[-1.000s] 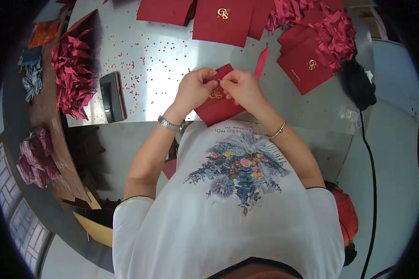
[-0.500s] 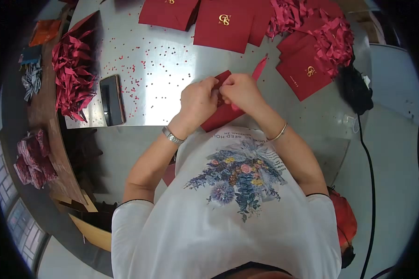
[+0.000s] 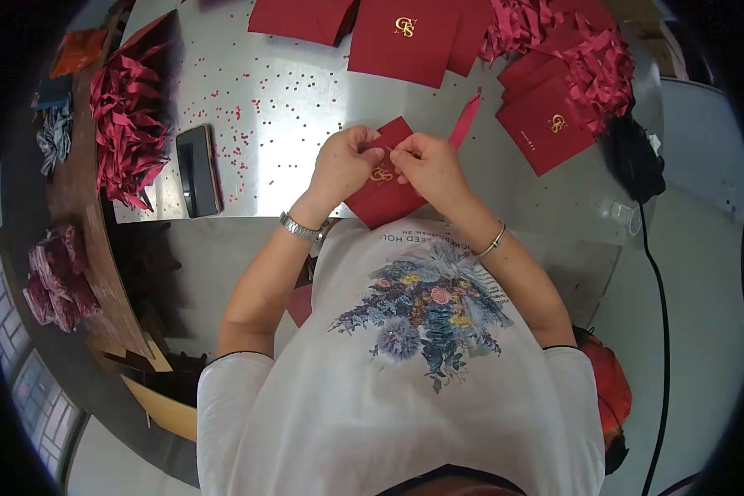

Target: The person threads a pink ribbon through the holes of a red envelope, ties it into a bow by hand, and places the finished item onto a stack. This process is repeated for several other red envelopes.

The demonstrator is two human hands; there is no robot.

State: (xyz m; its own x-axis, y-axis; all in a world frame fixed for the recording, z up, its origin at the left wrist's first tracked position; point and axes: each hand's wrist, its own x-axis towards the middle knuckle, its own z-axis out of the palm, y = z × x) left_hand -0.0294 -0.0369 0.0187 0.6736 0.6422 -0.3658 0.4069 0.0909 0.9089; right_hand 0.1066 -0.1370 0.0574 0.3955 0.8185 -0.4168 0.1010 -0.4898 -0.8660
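Note:
Close to my body at the table's front edge is a small dark red paper bag (image 3: pixel 378 202) with a gold logo, tilted to one side. My left hand (image 3: pixel 345 168) grips its left side, the thumb lying on the front near the logo. With thumb and fingers pinched together, my right hand (image 3: pixel 431 171) is at the bag's upper right edge. A red ribbon (image 3: pixel 466 121) runs out from behind that hand toward the upper right. What exactly the right fingertips pinch is mostly hidden; it appears to be the ribbon.
More red bags (image 3: pixel 405 50) lie at the back. At right, bags (image 3: pixel 546 128) sit beside bunched ribbons (image 3: pixel 599 78) and a black object (image 3: pixel 634 157) with a cable. A phone (image 3: pixel 198 171) and a ribbon pile (image 3: pixel 128 124) are at left. Red dots (image 3: pixel 238 124) speckle the metal table (image 3: pixel 293 194).
The bag has turned and its gold logo now shows between my hands. My left hand has shifted slightly left, with its thumb on the front. My right hand remains pinched.

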